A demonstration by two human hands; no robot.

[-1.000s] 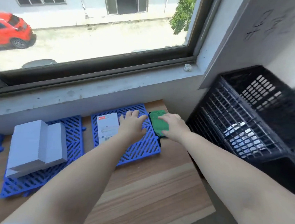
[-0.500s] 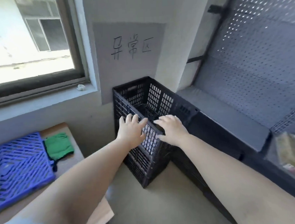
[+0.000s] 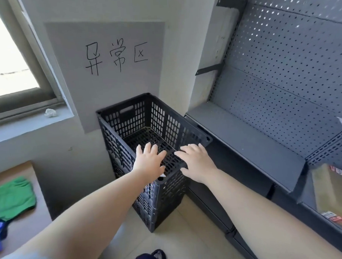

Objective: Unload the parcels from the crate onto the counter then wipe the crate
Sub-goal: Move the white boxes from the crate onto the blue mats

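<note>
A black perforated plastic crate stands on the floor in the corner between the wall and a grey shelf unit. Its inside shows only the mesh bottom. My left hand hovers over the crate's near rim with fingers spread and holds nothing. My right hand is beside it over the near right rim, fingers straight and spread, also holding nothing. A green cloth lies on the wooden counter at the far left.
A grey pegboard shelf unit runs along the right, with a tan parcel on a lower shelf. A handwritten sign hangs on the wall above the crate. A crumpled paper ball sits on the window sill.
My view has swung right from the counter to the crate. My right hand has left the green cloth, and both hands have moved over the crate's near rim.
</note>
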